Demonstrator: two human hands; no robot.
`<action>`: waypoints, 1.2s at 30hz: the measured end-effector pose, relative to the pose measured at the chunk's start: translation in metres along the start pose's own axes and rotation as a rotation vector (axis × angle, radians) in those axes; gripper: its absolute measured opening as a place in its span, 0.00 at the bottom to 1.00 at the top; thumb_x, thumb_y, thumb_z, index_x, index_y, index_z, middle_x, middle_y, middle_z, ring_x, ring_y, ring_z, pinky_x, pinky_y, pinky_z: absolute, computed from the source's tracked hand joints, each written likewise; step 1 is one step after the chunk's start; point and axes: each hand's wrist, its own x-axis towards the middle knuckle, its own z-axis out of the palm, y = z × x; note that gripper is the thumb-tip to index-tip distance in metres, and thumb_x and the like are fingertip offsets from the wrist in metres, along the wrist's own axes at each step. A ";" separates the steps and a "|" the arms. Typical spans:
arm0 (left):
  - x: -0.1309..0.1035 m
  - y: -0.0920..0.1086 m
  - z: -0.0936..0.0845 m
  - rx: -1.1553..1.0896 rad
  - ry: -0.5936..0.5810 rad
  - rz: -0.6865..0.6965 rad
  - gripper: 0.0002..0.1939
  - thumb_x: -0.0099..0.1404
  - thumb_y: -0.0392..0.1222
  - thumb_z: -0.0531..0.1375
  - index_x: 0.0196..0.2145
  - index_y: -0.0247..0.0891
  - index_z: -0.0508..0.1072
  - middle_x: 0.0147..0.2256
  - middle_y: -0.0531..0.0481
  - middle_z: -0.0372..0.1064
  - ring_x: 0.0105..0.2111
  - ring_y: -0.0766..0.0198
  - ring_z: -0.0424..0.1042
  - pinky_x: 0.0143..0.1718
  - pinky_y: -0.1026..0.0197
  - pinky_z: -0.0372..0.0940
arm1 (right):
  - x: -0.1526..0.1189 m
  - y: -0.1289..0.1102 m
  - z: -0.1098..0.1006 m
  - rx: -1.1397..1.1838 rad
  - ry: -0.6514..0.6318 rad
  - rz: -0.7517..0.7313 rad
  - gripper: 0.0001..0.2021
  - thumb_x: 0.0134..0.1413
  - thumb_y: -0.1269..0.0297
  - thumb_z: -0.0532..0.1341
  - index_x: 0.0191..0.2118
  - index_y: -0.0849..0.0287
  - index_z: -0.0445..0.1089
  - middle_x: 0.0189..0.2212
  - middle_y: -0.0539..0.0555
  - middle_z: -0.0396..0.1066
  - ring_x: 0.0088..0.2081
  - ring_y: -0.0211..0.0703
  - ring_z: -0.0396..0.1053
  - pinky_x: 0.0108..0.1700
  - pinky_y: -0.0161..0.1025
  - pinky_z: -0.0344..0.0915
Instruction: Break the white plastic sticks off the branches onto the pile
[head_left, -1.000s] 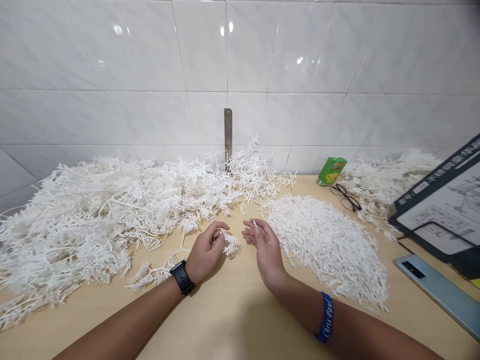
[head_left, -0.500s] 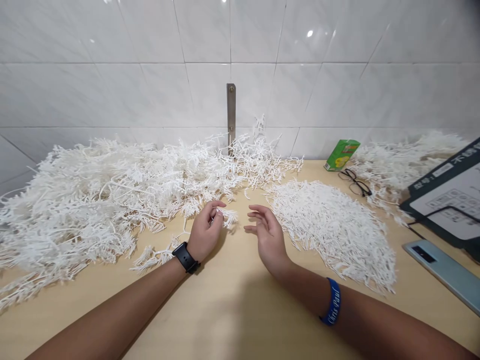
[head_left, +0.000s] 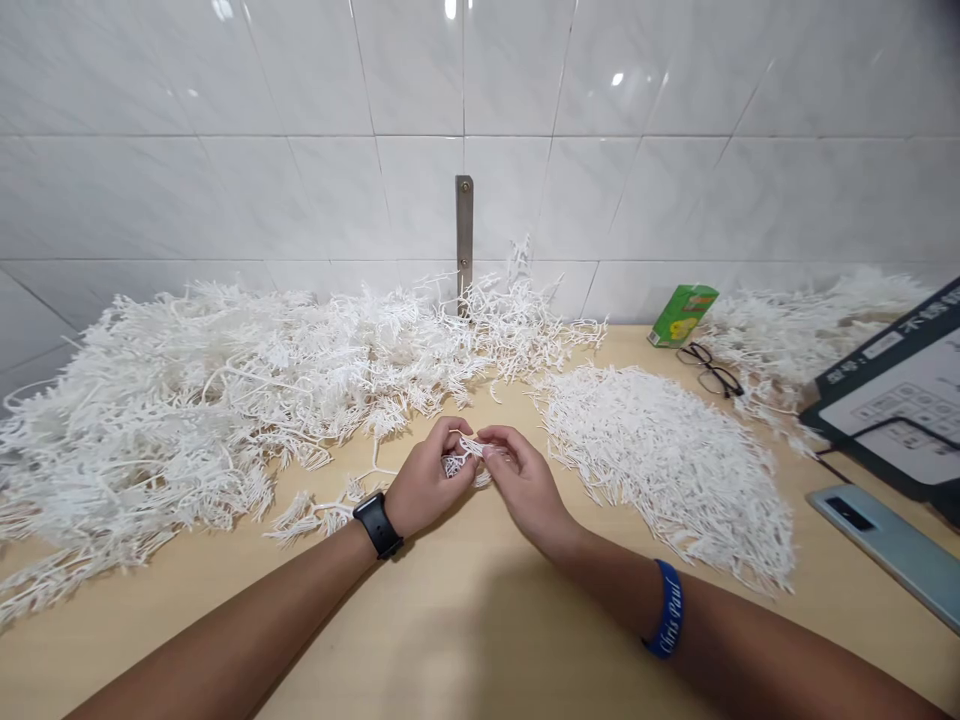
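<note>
My left hand (head_left: pixel 431 482), with a black watch on its wrist, is closed around a small white branched plastic sprig (head_left: pixel 471 450). Thumb and fingers of my right hand (head_left: pixel 529 495) pinch the sprig's other end, close to the left fingertips. Part of the sprig is hidden by my fingers. Left of my hands spreads a big tangled heap of white branched strands (head_left: pixel 247 370). To the right lies a flat pile of short loose white pieces (head_left: pixel 667 460). A few separate sprigs (head_left: pixel 315 515) rest beside my left wrist.
At the back right stand a green box (head_left: pixel 682 315) and a pair of glasses (head_left: pixel 710 370), near another white heap (head_left: pixel 810 315). A phone (head_left: pixel 885 550) lies by a dark-framed board (head_left: pixel 900 390) with a cable. A metal bracket (head_left: pixel 465 240) is fixed to the tiled wall.
My right hand has moved left and closed on the sprig in my left hand. The left hand has shifted slightly right and down.
</note>
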 end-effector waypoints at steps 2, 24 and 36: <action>0.000 0.000 0.001 -0.028 -0.029 -0.008 0.11 0.63 0.42 0.55 0.43 0.39 0.60 0.24 0.59 0.56 0.25 0.67 0.60 0.28 0.65 0.54 | 0.001 0.001 0.000 0.010 -0.023 0.017 0.12 0.55 0.57 0.57 0.42 0.56 0.68 0.38 0.53 0.72 0.38 0.42 0.71 0.40 0.38 0.67; 0.000 -0.010 -0.001 0.120 0.056 0.080 0.06 0.66 0.39 0.55 0.38 0.38 0.71 0.36 0.48 0.72 0.37 0.62 0.70 0.40 0.60 0.63 | 0.004 0.010 0.002 -0.128 -0.008 0.038 0.09 0.55 0.58 0.58 0.35 0.57 0.68 0.30 0.50 0.70 0.28 0.37 0.65 0.30 0.35 0.62; 0.002 -0.013 -0.002 0.075 -0.001 0.212 0.18 0.66 0.29 0.48 0.44 0.39 0.75 0.39 0.45 0.70 0.41 0.62 0.69 0.43 0.60 0.65 | 0.003 0.004 0.003 -0.092 -0.004 0.026 0.10 0.54 0.56 0.60 0.36 0.58 0.67 0.33 0.52 0.70 0.32 0.39 0.67 0.35 0.37 0.65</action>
